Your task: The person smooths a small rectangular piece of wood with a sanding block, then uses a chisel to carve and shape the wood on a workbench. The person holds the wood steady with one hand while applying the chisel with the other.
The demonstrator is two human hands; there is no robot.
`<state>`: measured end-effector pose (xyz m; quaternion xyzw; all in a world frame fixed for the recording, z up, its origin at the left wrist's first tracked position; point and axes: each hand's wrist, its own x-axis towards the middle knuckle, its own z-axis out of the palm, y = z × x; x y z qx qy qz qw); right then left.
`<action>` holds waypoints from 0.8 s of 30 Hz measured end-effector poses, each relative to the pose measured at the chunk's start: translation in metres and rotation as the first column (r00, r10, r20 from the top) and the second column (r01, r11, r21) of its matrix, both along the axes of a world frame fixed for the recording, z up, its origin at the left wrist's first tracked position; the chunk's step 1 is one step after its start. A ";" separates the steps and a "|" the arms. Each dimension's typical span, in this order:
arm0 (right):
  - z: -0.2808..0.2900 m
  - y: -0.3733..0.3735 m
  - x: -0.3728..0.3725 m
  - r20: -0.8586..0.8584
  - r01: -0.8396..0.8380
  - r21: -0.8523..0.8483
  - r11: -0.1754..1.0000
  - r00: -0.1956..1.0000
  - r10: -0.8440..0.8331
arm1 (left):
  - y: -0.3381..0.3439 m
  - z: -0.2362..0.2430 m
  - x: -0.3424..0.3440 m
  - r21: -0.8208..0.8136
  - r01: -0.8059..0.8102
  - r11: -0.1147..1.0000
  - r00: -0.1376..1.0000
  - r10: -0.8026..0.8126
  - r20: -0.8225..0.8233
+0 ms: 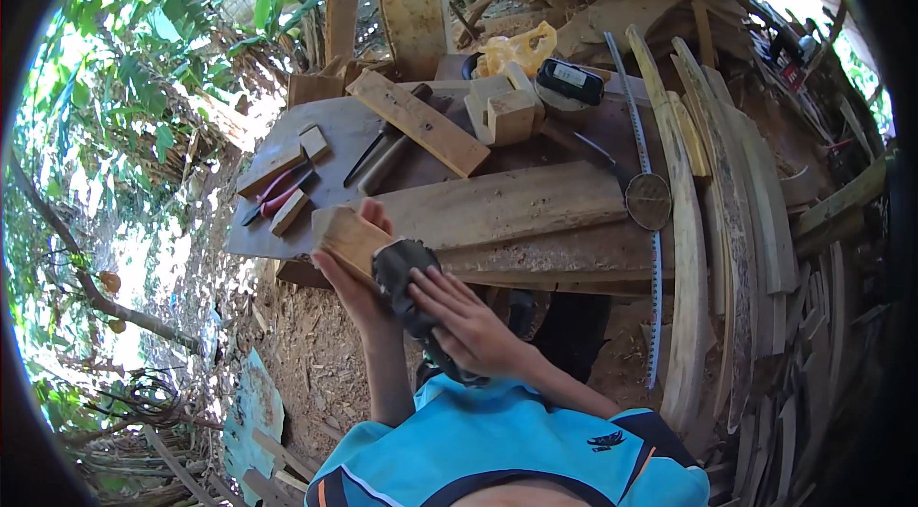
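By the table (330, 174)'s near edge, my left hand (361, 300) grips the block (354, 241), its length slanting far-left from my flattened right hand (464, 320) on the cloth (405, 270).

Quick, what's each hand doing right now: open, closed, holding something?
Left hand: holding a wooden block.
Right hand: laid over a dark cloth against the block; whether it grips cannot be told.
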<state>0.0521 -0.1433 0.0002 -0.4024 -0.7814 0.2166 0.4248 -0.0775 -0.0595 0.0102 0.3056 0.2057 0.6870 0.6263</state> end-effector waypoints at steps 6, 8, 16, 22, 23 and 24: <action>0.029 0.044 0.004 -0.104 0.057 0.109 0.992 0.994 -0.046 | -0.030 -0.006 0.032 -0.157 0.153 0.976 0.985 -0.163 -0.048; 0.028 0.049 0.010 -0.238 0.017 0.022 1.000 0.971 -0.011 | -0.040 0.001 0.043 -0.299 0.123 0.946 0.991 -0.134 -0.018; 0.006 0.001 -0.003 -0.122 -0.030 0.004 1.000 0.992 0.030 | 0.000 -0.027 0.010 -0.025 0.290 0.957 0.953 -0.286 0.097; 0.022 0.040 0.010 -0.155 -0.005 0.128 0.992 0.988 0.025 | -0.026 -0.024 0.036 0.113 0.253 0.961 0.959 -0.234 -0.161; 0.021 0.041 0.008 -0.167 0.008 0.127 0.992 0.986 0.013 | -0.025 -0.023 0.033 0.103 0.234 0.967 0.957 -0.210 -0.201; 0.019 0.041 0.007 -0.179 0.022 0.126 0.992 0.984 0.001 | -0.023 -0.022 0.029 0.094 0.214 0.972 0.952 -0.187 -0.241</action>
